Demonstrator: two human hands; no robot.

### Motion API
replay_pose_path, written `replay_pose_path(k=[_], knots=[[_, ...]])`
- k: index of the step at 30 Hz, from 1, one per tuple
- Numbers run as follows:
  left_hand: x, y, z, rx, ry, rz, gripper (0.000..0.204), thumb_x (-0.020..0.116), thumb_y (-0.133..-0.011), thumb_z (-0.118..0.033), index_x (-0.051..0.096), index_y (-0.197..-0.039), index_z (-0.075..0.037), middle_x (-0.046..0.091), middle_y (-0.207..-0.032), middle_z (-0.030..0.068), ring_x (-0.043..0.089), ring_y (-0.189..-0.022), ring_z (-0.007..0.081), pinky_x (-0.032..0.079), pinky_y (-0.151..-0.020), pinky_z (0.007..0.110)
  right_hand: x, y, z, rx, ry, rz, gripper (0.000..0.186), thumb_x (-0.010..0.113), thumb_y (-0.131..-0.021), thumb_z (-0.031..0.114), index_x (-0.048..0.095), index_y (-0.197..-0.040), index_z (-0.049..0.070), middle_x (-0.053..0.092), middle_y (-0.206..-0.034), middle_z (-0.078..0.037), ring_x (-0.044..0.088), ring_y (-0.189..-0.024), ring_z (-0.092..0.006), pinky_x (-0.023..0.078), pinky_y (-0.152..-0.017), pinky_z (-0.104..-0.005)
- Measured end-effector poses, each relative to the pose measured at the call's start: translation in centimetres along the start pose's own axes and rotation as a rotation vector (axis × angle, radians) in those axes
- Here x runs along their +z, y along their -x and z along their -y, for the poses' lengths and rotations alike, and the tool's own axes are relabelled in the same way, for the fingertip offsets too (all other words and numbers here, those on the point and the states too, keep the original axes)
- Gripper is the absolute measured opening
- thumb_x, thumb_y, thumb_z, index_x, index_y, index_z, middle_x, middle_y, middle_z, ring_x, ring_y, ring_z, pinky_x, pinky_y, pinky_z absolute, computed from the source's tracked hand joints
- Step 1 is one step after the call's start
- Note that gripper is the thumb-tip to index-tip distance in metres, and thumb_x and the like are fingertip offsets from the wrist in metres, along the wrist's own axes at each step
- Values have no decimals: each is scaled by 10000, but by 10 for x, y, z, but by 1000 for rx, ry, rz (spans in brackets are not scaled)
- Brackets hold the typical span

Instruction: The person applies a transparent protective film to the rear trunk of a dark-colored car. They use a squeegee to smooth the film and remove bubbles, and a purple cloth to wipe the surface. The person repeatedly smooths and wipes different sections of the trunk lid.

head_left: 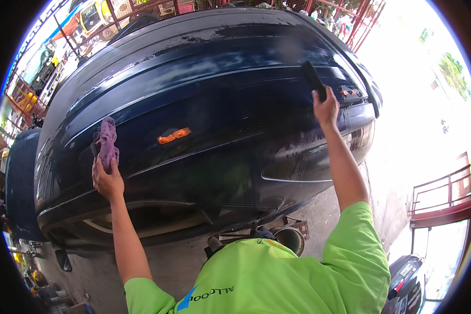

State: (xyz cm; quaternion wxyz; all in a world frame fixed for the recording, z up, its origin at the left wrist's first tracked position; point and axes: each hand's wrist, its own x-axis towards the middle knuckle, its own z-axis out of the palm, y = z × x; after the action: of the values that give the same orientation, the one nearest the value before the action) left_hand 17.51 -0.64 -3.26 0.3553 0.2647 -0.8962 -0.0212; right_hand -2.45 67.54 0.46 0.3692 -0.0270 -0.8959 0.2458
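A dark blue car body [214,112] spreads out in front of me, its upper surface wet and shiny in places. On its left part, my left hand [109,180] is closed round a crumpled purple cloth [108,137]. A dark edge shows beside the cloth, too little of it to name. Farther right, my right hand [327,109] grips the near end of a long black sanding block [313,78], which lies against the panel. Between the hands, nearer the left one, sits an orange patch [174,136] on the bodywork. Smaller orange marks [349,92] show just right of my right hand.
By my feet stands a round bucket [289,239] on the concrete floor, next to a rusty metal frame [300,224]. A side mirror [63,260] juts out at lower left. Red metal fencing [350,26] runs behind the car. Another dark car [407,280] is at lower right.
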Motion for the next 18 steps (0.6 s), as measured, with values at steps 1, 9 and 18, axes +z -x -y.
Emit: replay_pose_path(k=[1, 9, 18], knots=[[0, -1, 1, -7, -3, 5, 568, 633, -1016, -505, 583, -1484, -188, 600, -1520, 89, 548, -1409, 337, 430, -1133, 537, 1, -25, -20, 92, 11, 36, 424, 740, -943, 352, 676, -1243, 59, 756, -1082, -222, 710, -1037, -444, 530, -933, -521], [2, -3, 10, -17, 26, 26, 579, 624, -1032, -509, 608, -1457, -117, 624, -1487, 124, 565, -1384, 365, 448, -1133, 488, 13, -189, -203, 475, 533, 114, 754, 739, -915, 453, 528, -1547, 98, 584, -1519, -195, 550, -1411, -391, 453, -1169, -470], [-5, -6, -13, -110, -125, 114, 743, 648, -962, -659, 574, -1461, -114, 574, -1537, 118, 516, -1438, 351, 415, -1159, 545, 63, -148, -76, 129, 554, 251, 421, 685, -942, 292, 641, -1320, 112, 732, -1252, -193, 663, -1224, -417, 517, -1037, -512]])
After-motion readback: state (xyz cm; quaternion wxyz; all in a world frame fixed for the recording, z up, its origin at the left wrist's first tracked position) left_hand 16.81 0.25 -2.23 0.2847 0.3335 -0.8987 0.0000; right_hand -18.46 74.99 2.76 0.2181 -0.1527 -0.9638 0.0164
